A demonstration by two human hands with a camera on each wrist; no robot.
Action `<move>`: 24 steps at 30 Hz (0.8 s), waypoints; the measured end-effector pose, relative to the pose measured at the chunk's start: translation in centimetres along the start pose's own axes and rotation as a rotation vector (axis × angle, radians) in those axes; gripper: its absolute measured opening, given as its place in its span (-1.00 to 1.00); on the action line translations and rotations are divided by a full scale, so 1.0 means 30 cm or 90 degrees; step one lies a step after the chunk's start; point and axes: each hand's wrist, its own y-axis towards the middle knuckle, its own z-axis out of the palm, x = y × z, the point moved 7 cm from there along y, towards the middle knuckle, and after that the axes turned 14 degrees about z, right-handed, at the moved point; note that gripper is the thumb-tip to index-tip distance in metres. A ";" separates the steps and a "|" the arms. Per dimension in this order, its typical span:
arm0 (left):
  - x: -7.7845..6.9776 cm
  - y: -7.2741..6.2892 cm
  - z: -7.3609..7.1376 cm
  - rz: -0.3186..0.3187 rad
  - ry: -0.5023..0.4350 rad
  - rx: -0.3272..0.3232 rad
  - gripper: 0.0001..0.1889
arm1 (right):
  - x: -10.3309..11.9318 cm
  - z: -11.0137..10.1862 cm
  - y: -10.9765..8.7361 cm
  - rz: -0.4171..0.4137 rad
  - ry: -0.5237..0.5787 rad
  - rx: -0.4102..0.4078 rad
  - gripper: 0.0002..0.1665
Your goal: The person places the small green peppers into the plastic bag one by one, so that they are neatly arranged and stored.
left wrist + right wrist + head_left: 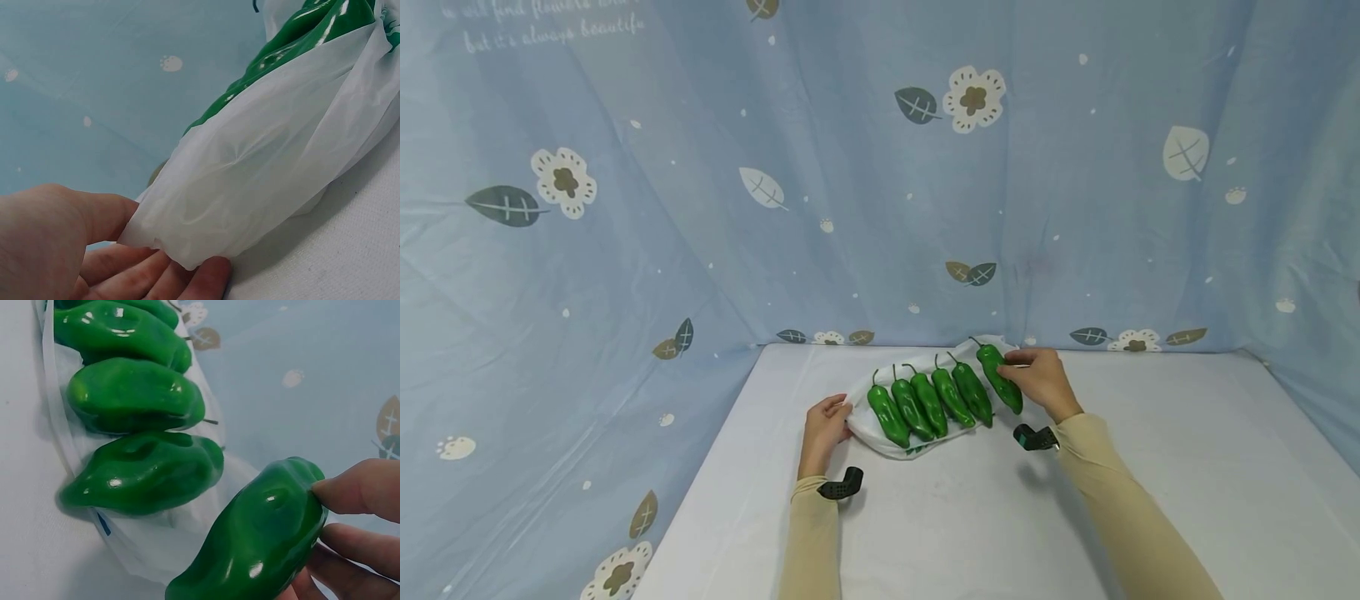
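Observation:
Several glossy green peppers [928, 404] with thin stems lie side by side in a slanting row on a white plastic bag [880, 448]. My left hand [824, 429] pinches the bag's left end between thumb and fingers; the left wrist view shows the thin bag [237, 181] gathered there, with a pepper [306, 44] above it. At the row's right end, my right hand [1039, 382] grips one green pepper [1000, 379] by its side, tilted, over the bag's right part. In the right wrist view thumb and fingertips press on this pepper [262, 531], apart from its nearest neighbour [150, 472].
A white-covered table [940, 525] lies under everything. Behind it and to the left hangs a blue curtain [850, 233] printed with leaves and flowers, meeting the table's back edge close behind the bag. A small black device [842, 483] sits at each wrist.

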 end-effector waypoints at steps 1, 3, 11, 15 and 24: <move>0.000 0.000 0.000 -0.001 -0.003 0.000 -0.57 | -0.001 0.001 0.002 0.000 0.000 -0.001 -0.51; -0.002 0.000 0.000 0.000 -0.007 0.000 -0.57 | -0.003 0.005 0.008 -0.003 0.000 0.000 -0.52; 0.005 0.000 -0.001 0.000 -0.006 0.000 -0.57 | -0.018 0.025 0.032 0.001 -0.008 -0.005 -0.53; 0.008 -0.001 -0.003 0.004 -0.005 -0.001 -0.58 | -0.028 0.034 0.044 -0.001 -0.010 -0.010 -0.54; 0.007 0.002 -0.001 0.005 -0.006 0.001 -0.58 | -0.050 0.048 0.068 -0.002 -0.022 -0.008 -0.54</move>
